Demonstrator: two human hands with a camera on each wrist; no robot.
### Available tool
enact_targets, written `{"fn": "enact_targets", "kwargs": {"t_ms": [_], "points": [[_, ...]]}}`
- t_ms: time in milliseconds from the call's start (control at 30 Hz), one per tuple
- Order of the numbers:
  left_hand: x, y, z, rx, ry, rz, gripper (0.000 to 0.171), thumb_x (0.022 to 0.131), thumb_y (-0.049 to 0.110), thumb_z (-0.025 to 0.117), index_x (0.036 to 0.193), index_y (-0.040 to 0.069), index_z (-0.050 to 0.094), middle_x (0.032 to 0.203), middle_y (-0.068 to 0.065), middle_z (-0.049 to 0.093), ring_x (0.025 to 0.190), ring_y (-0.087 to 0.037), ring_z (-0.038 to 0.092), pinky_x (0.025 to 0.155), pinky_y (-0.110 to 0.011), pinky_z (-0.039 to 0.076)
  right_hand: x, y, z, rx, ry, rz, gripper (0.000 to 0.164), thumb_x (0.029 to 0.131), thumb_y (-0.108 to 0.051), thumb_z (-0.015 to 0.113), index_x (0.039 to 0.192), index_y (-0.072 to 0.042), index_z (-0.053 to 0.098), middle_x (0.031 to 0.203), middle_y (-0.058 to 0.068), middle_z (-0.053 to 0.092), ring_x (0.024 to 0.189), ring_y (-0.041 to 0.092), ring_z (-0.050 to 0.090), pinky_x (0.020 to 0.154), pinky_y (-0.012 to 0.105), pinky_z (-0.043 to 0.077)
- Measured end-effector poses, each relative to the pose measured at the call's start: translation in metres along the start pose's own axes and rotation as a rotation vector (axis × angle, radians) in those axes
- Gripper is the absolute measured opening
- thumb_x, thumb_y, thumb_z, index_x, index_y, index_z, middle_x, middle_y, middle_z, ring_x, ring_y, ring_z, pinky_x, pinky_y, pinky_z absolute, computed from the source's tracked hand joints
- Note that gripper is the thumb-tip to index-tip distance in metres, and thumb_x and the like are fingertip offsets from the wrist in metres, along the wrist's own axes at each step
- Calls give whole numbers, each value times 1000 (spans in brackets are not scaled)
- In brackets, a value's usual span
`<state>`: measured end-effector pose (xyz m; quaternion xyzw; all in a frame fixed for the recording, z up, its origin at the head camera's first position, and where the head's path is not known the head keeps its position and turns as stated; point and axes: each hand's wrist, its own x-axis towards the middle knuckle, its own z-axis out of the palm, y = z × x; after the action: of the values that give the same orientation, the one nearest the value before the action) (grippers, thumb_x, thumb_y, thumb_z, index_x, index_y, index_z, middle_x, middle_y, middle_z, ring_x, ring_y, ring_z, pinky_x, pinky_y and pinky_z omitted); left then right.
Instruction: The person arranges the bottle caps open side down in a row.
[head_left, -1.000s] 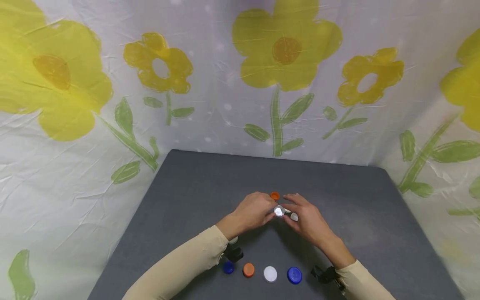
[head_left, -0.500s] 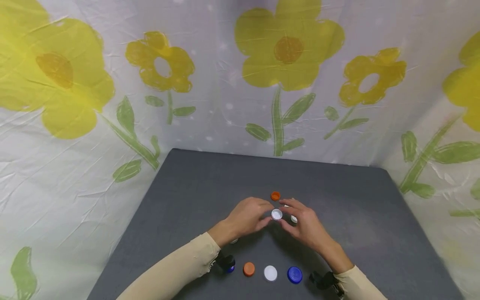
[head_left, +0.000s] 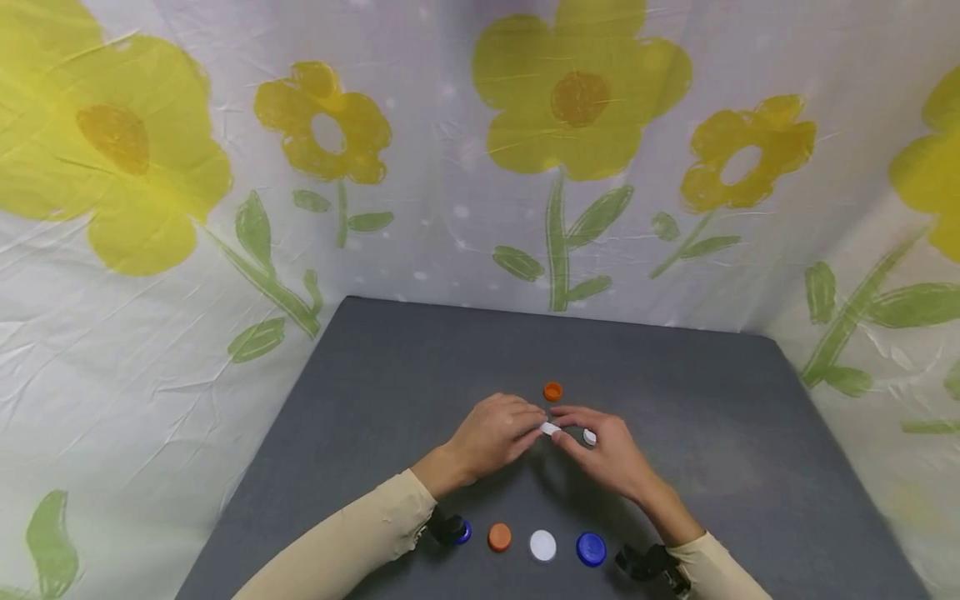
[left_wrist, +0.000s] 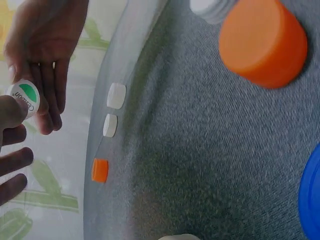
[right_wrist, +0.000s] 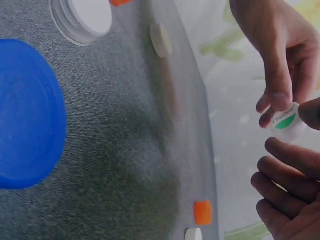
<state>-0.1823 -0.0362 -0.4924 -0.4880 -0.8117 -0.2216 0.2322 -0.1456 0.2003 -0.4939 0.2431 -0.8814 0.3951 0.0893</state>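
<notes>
Between my two hands, above the table, is a small white bottle cap (head_left: pixel 550 428) with a green printed mark, seen edge-on in the head view. My left hand (head_left: pixel 495 433) pinches it on one side, its thumb lying on the cap (right_wrist: pixel 289 124) in the right wrist view. From the other side my right hand (head_left: pixel 603 446) holds it with thumb and fingers. The printed top of the cap (left_wrist: pixel 26 96) faces the left wrist camera. Past the hands sits an orange cap (head_left: pixel 552 391), and another white cap (head_left: pixel 589 437) shows behind the right fingers.
Near me a row of caps lies on the dark grey table (head_left: pixel 420 358): a blue cap (head_left: pixel 463 533) partly hidden by the left wrist camera, an orange one (head_left: pixel 499 537), a white one (head_left: pixel 543 546) and a larger blue one (head_left: pixel 591 549). A flowered curtain (head_left: pixel 442 167) hangs behind.
The cap between the hands has turned from showing its round hollow face to showing its side, and shifted slightly left. The left hand has moved a little left and its fingers have reshaped around it.
</notes>
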Motion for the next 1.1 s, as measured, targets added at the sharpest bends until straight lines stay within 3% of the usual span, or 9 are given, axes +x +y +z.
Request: {"fn": "enact_targets", "kwargs": {"t_ms": [133,333,400,533,733,867,967,1100], "points": [[-2,-2,1,-116,-22,-152,16,92,22,78,104,12,79,100,4,74,94,-12,69,83,-33,53,-1,3,0,-48,50,-57,23,93,-30,77,112,-18,77,126,-2,68,118,19,62,95,47,49],[-4,-7,-6,-546,-85,-513,12,91,25,79,97,15,81,87,12,73,78,-6,68,70,-29,56,1,4,-3,-129,124,-218,38,82,-16,85,117,-8,74,125,6,68,123,29,59,104,45,43],[-4,-8,-9,-639,-118,-613,12,90,28,80,95,17,81,85,14,72,77,-5,67,68,-27,55,2,2,-3,-134,128,-268,43,80,-13,87,120,-6,73,127,9,67,123,33,58,107,44,40],[-5,-11,-13,-735,-188,-718,15,90,32,79,94,18,82,83,12,72,78,-13,69,67,-30,54,3,-2,-2,-119,130,-352,53,77,-9,88,126,-4,70,130,11,65,125,34,57,110,42,36],[-7,-11,-13,-958,-283,-764,17,92,25,77,97,9,81,87,-4,76,89,-37,71,78,-53,55,4,-4,4,-88,131,-443,52,79,-8,87,128,-7,69,129,12,65,124,34,58,110,44,37],[-8,-10,-13,-1046,-313,-756,16,94,19,75,98,4,79,90,-11,76,93,-37,71,81,-54,55,2,-5,8,-77,122,-476,42,85,-12,83,125,-8,71,127,12,66,121,34,59,108,45,38],[-9,-10,-14,-997,-319,-729,16,94,20,75,101,7,79,91,-5,76,92,-29,73,80,-47,57,1,-6,9,-88,125,-465,41,83,-11,83,123,-7,71,126,12,66,120,35,60,108,46,39],[-11,-11,-16,-803,-262,-614,20,92,19,77,111,12,78,97,4,75,90,-13,71,79,-37,57,2,-6,9,-97,144,-427,43,78,-6,86,118,-5,73,125,10,67,120,35,60,107,47,39]]}}
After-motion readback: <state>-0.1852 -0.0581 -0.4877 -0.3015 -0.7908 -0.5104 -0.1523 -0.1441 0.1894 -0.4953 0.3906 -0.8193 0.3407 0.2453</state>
